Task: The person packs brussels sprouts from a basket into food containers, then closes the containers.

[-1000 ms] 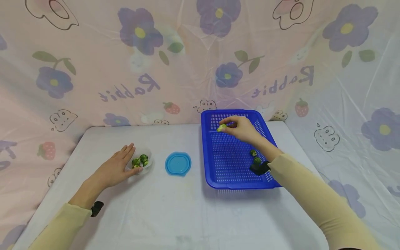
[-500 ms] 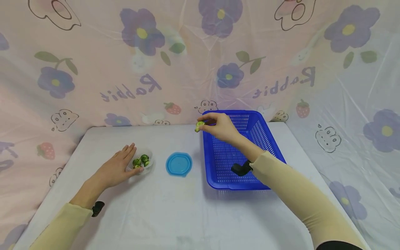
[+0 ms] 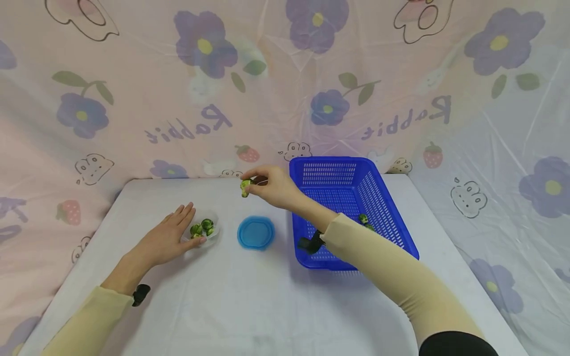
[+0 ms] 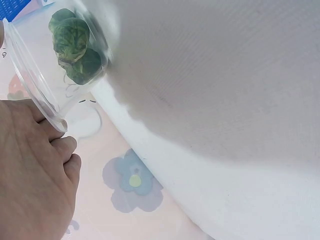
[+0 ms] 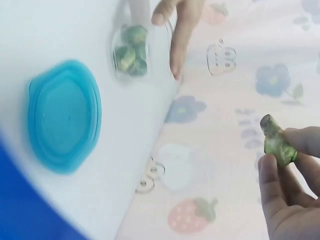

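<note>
A green Brussels sprout [image 3: 245, 187] is pinched between the thumb and fingertips of my right hand [image 3: 273, 189], held above the table's far part. Its cut stem end shows in the right wrist view. At the left, my left hand [image 3: 162, 240] holds a small transparent plastic cup [image 4: 37, 75], with the thumb on one side and the fingers along the other. Several Brussels sprouts [image 4: 72, 45] lie at the bottom of this cup. Right of the cup, a blue lid [image 3: 256, 232] lies flat on the white table.
A blue perforated basket [image 3: 374, 183] stands at the right, partly behind my right forearm. Inside it, at least two sprouts [image 3: 363, 219] show. A printed curtain [image 3: 276, 99] hangs right behind the table [image 3: 249, 306].
My right hand has carried the Brussels sprout leftward, from over the basket to beyond the blue lid. The left hand has stayed at the cup.
</note>
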Demonstrator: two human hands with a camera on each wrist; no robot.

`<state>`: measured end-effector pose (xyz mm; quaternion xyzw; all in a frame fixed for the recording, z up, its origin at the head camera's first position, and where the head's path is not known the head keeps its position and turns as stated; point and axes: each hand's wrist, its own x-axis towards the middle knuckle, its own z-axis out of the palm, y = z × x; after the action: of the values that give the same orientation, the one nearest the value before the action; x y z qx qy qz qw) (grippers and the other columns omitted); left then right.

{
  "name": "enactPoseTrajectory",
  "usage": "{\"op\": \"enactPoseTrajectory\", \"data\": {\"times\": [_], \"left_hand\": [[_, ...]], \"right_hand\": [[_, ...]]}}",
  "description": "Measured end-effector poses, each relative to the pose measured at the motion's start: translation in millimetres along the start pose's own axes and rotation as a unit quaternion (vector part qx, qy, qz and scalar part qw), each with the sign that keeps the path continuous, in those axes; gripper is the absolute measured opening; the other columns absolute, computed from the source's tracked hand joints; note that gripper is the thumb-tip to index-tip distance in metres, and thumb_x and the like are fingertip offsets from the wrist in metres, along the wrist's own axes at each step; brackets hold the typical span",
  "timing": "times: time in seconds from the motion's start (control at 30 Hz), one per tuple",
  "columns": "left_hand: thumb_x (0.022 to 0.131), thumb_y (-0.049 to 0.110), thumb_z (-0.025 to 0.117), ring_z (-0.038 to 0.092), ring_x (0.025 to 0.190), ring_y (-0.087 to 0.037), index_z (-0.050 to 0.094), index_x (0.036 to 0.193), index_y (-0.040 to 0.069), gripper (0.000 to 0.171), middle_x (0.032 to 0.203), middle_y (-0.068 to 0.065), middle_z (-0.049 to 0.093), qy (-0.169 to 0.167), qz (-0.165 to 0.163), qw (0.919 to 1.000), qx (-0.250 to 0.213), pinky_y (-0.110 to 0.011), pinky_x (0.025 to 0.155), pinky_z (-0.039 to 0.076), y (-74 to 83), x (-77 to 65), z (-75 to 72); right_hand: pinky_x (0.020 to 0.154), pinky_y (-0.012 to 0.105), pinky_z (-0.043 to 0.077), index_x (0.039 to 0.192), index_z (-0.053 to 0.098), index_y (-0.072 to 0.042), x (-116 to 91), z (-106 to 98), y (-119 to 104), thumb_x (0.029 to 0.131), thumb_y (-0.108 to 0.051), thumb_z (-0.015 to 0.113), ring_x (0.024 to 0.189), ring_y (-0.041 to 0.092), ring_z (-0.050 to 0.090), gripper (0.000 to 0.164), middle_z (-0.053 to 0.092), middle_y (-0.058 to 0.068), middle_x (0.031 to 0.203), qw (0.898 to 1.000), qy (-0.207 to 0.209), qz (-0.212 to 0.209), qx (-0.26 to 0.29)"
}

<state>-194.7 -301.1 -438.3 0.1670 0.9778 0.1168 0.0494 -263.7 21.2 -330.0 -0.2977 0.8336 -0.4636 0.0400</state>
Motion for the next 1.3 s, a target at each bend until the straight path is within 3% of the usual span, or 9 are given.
{"op": "enactPoseTrajectory", "data": {"times": [0.13, 0.4, 0.7, 0.9, 1.3], "left_hand": [[0.098, 0.07, 0.053, 0.012, 0.157, -0.048, 0.02, 0.162, -0.008, 0.106, 0.171, -0.026, 0.012, -0.002, -0.002, 1.0, 0.0, -0.064, 0.125, 0.016, 0.5, 1.5, 0.4], [0.099, 0.07, 0.052, 0.012, 0.157, -0.048, 0.02, 0.162, -0.008, 0.106, 0.171, -0.025, 0.012, -0.002, -0.004, 1.0, 0.004, -0.065, 0.124, 0.016, -0.1, 4.0, 0.9], [0.099, 0.069, 0.053, 0.013, 0.156, -0.049, 0.021, 0.162, -0.009, 0.104, 0.171, -0.026, 0.013, 0.001, 0.003, 1.0, 0.005, -0.066, 0.124, 0.017, 0.1, 2.8, -0.9], [0.1, 0.067, 0.053, 0.013, 0.156, -0.049, 0.02, 0.162, -0.009, 0.103, 0.171, -0.026, 0.012, 0.003, 0.008, 1.0, 0.001, -0.066, 0.123, 0.017, -0.3, 1.9, -0.6], [0.101, 0.066, 0.053, 0.014, 0.156, -0.048, 0.02, 0.161, -0.009, 0.102, 0.171, -0.026, 0.013, 0.005, 0.011, 0.9999, 0.003, -0.066, 0.123, 0.018, -0.8, 0.4, -1.3]], "right_hand": [[0.087, 0.022, 0.06, 0.121, 0.076, -0.007, 6, 19, -6, 0.096, -0.008, 0.075, 0.108, 0.023, 0.071, 0.025, 0.067, 0.009, 0.125, 1.0, -0.019, -0.01, -0.007], [0.083, 0.016, 0.057, 0.122, 0.076, -0.006, 19, 58, -8, 0.095, -0.007, 0.076, 0.105, 0.018, 0.072, 0.026, 0.067, 0.008, 0.12, 0.998, -0.054, -0.023, -0.016], [0.077, 0.014, 0.055, 0.122, 0.077, -0.009, 35, 96, 2, 0.096, -0.012, 0.077, 0.1, 0.01, 0.07, 0.026, 0.071, 0.003, 0.121, 0.996, -0.083, 0.01, -0.035], [0.074, 0.014, 0.056, 0.122, 0.077, -0.008, 40, 116, 13, 0.096, -0.011, 0.076, 0.099, 0.01, 0.07, 0.026, 0.073, 0.002, 0.12, 0.993, -0.102, 0.039, -0.033], [0.074, 0.01, 0.052, 0.118, 0.079, -0.01, 39, 142, 28, 0.094, -0.012, 0.079, 0.093, 0.002, 0.065, 0.024, 0.073, -0.001, 0.119, 0.992, -0.108, 0.034, -0.06]]}}
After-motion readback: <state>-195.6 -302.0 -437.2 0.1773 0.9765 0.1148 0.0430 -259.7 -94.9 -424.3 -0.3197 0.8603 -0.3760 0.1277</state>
